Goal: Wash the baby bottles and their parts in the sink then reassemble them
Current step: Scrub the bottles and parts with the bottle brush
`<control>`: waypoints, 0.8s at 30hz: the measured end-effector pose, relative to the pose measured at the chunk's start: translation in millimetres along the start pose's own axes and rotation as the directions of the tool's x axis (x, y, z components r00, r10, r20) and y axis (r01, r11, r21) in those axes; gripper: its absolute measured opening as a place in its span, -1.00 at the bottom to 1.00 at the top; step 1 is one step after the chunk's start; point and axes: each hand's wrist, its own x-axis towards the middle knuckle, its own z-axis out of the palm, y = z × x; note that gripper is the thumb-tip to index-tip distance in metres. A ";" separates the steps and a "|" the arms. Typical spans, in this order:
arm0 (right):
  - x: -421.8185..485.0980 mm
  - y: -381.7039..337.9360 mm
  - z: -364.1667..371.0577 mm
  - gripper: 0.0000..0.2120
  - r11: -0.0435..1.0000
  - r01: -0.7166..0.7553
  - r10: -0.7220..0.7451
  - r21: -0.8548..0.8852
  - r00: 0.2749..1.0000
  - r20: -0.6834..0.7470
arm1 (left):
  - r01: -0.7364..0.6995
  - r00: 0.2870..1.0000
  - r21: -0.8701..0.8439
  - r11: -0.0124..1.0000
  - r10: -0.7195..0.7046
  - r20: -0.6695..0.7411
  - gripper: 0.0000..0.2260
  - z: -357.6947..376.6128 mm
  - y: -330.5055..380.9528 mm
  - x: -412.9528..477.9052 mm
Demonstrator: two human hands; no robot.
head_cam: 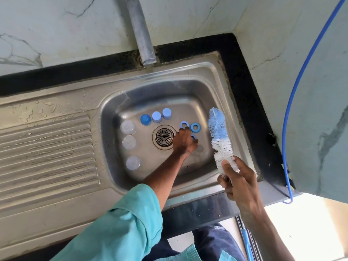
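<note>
- Sink (188,72): all the parts lie on its wet floor
- Bottle brush (218,136): right hand (239,183) clasps its handle, soft bristles upward
- Clear bottles (129,142): probably light and slippery; take round the body
- Blue rings (195,127): small, likely stiff; left hand (185,143) sits over them, its grip hidden

The left grip (185,142) reaches down into the steel sink (113,110), fingertips touching a blue screw ring (184,124). A second ring (195,127) lies just right of those fingertips, and a third ring (194,136) shows partly from under this grip; whether it pinches any cannot be told. The drain strainer (163,136) sits just left of it, with three blue caps (156,116) beyond and three clear bottles (128,127) further left. The right grip (239,183) holds a bottle brush (218,136) by its lower end, bristles pointing away from it
</note>
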 end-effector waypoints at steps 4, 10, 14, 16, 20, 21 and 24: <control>-7.8 2.2 -5.2 -0.87 1.000 0.020 -0.019 -0.024 0.999 0.026 | -0.030 0.999 -0.069 0.997 0.028 -0.035 -0.69 -12.5 -12.6 -9.6; -24.6 -6.4 1.2 -0.88 0.985 0.074 -0.060 -0.156 0.994 0.089 | 0.020 1.000 -0.454 0.891 -0.024 -0.004 -0.86 -55.5 -27.2 -49.5; -40.5 -18.1 11.1 -0.89 0.956 0.176 -0.128 -0.236 0.970 0.204 | 0.310 0.949 -0.844 0.437 -0.193 0.249 -0.88 -129.1 -24.8 -96.8; -50.8 -23.5 14.6 -0.89 0.916 0.267 -0.190 -0.300 0.946 0.262 | 0.343 0.933 -0.895 0.286 -0.219 0.287 -0.88 -164.6 -24.0 -119.0; -81.2 -30.8 20.2 -0.89 0.788 0.425 -0.285 -0.446 0.893 0.347 | 0.319 0.928 -0.946 -0.051 -0.185 0.323 -0.84 -230.4 -27.7 -155.8; -88.5 -33.1 21.7 -0.88 0.761 0.453 -0.303 -0.464 0.882 0.362 | 0.310 0.936 -0.947 -0.088 -0.146 0.320 -0.81 -243.4 -28.0 -163.5; -103.5 -39.2 23.9 -0.86 0.725 0.501 -0.361 -0.473 0.861 0.359 | 0.298 0.953 -0.954 -0.033 -0.043 0.299 -0.79 -266.7 -23.4 -179.8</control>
